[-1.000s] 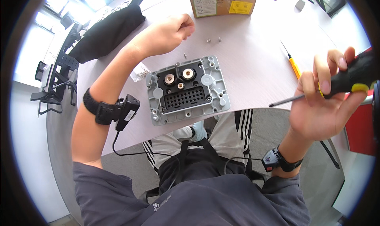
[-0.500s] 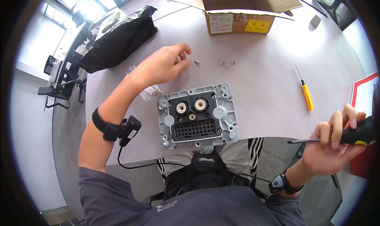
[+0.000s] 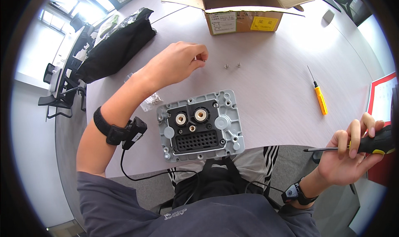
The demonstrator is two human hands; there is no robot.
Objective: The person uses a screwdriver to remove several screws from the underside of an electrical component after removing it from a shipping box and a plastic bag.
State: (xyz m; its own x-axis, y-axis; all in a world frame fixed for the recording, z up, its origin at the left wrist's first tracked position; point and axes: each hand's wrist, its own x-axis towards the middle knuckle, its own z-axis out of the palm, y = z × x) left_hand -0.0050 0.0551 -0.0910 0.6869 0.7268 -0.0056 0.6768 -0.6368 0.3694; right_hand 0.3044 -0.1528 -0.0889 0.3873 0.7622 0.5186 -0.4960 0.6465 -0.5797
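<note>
The fingers (image 3: 198, 54) of the left hand (image 3: 176, 64) are pressed together at their tips, pinching what looks like a small screw (image 3: 204, 61), though it is too tiny to be sure. That hand hangs over the surface (image 3: 274, 100) just beyond the far edge of the grey connector plate (image 3: 200, 125), a little to its left. Two more small screws (image 3: 232, 65) lie on the surface beyond the plate, just right of the pinching fingertips and apart from them.

The right hand (image 3: 351, 154) is off the near right of the plate, past the edge of the surface, well apart from it. Its fingers are wrapped around the black and yellow handle of a screwdriver (image 3: 357, 144), whose thin shaft points left toward the plate.

The plate lies flat near the near edge of the surface, with two round cream sockets and a dark multi-pin block in its face. A small clear bag of fasteners (image 3: 151, 100) lies just left of the plate's far corner. A yellow-handled screwdriver (image 3: 319, 96) lies well to the right of the plate. Beyond the plate, at the far side, stands an open cardboard box (image 3: 245, 12), and far left of it a black bag (image 3: 118, 44). Past the surface on the left are office chairs (image 3: 58, 87) and bright windows (image 3: 89, 6).
</note>
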